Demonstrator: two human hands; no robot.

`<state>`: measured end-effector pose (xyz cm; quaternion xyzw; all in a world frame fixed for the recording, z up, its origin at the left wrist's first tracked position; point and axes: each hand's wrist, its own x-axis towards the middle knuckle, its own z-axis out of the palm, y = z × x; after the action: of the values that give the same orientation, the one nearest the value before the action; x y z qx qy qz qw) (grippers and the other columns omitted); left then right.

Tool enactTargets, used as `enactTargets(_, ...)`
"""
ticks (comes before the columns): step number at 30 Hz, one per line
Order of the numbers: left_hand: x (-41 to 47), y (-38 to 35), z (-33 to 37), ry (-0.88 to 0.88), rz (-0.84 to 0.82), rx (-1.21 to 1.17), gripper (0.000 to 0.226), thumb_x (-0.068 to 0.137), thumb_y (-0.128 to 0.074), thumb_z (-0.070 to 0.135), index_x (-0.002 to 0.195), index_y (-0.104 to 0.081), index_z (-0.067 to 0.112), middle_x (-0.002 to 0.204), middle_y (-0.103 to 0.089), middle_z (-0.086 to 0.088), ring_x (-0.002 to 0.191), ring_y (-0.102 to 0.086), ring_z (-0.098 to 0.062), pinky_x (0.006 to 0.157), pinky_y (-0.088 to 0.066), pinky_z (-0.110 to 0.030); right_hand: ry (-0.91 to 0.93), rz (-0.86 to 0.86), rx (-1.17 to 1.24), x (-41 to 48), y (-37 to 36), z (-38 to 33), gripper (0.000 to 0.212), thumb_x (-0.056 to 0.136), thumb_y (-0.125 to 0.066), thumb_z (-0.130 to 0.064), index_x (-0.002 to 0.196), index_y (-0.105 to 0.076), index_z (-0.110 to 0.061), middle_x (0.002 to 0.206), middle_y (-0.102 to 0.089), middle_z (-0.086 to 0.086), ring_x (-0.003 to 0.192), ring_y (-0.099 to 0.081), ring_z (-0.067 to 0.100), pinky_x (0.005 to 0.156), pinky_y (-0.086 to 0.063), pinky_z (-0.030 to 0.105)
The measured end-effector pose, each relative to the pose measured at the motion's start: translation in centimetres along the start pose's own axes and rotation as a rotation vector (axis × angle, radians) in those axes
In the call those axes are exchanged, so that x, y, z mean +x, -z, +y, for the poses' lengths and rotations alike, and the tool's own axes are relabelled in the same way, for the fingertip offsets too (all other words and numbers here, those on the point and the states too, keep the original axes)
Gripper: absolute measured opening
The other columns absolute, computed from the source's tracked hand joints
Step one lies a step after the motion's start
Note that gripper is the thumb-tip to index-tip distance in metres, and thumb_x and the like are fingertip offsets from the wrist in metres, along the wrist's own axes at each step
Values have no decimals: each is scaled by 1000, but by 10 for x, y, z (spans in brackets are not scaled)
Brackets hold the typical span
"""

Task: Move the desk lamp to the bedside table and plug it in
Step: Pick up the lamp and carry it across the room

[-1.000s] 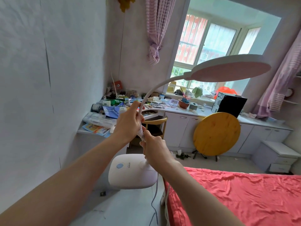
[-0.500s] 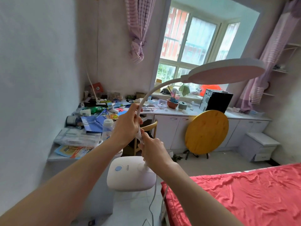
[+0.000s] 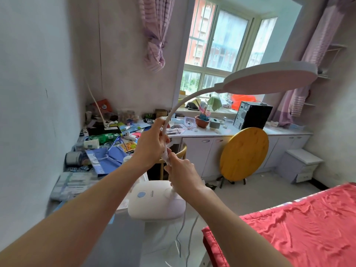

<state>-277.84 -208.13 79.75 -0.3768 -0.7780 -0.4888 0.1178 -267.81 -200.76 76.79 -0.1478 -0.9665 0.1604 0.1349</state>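
Note:
I hold a white desk lamp (image 3: 156, 203) up in the air in front of me. It has a rounded base with a blue button, a curved gooseneck and a flat round head (image 3: 269, 78) at the upper right. My left hand (image 3: 152, 143) is closed around the neck higher up. My right hand (image 3: 183, 172) grips the neck just above the base. The lamp's white cord (image 3: 183, 236) hangs down from the base toward the floor. The plug is out of view. A small white drawer unit (image 3: 300, 164) stands on the floor at the right wall.
A cluttered white desk (image 3: 204, 132) runs along the left wall and under the window. A round wooden tabletop (image 3: 244, 153) leans against its cabinets, with a black computer case (image 3: 252, 114) above. A red-covered bed (image 3: 292, 228) fills the lower right. A wooden chair (image 3: 181, 153) sits behind my hands.
The view has swung left and nearer the desk, so the bed sits further right. Both hands keep the same grip on the lamp neck, and the lamp stays raised.

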Motion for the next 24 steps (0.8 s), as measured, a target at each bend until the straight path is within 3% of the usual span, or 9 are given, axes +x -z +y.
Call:
enactTargets(4, 26, 1, -33, 28, -5, -23, 27, 94, -56, 8, 118, -48, 13, 86, -71, -9, 66, -69, -25, 62, -58, -34, -4, -26, 24, 39, -17, -3, 58, 95, -45, -1, 146, -26, -20, 91, -67, 15, 79, -65, 32, 72, -58, 46)
enactTargets(7, 39, -1, -50, 26, 8, -17, 25, 94, -54, 7, 118, -49, 14, 83, -70, -5, 61, -65, -17, 56, -52, -23, 78, -52, -103, 58, -23, -4, 62, 92, -47, 6, 146, -26, -11, 106, -64, 13, 81, -65, 32, 75, -57, 45)
enactTargets(10, 63, -4, -71, 44, 29, -5, 22, 95, -54, 8, 115, -50, 17, 79, -68, 0, 56, -62, -8, 51, -49, -17, 114, -6, -80, 88, -30, 2, 40, 96, -44, -6, 136, -40, -7, 101, -64, 17, 80, -64, 33, 72, -55, 40)
enactTargets(15, 104, -15, -93, 57, 32, -9, 22, 95, -51, 5, 113, -50, 17, 82, -71, -5, 68, -69, -24, 70, -58, -45, 123, 7, -52, 140, -37, 14, 39, 97, -41, -10, 135, -38, -8, 92, -66, 19, 78, -65, 35, 71, -55, 42)
enactTargets(19, 146, -34, -107, 65, 31, -56, 19, 96, -51, 6, 112, -49, 16, 81, -68, -5, 65, -71, -25, 68, -60, -47, 130, -42, -155, 193, -41, 36, 54, 93, -49, 1, 142, -27, -9, 93, -68, 15, 80, -65, 31, 77, -56, 44)
enactTargets(24, 189, -64, -125, 79, 37, -52, 21, 96, -52, 8, 115, -49, 17, 86, -71, -8, 66, -71, -26, 64, -60, -43, 143, -21, -168, 236, -40, 64, 43, 95, -48, -6, 135, -35, -9, 95, -68, 13, 79, -67, 30, 77, -55, 42)
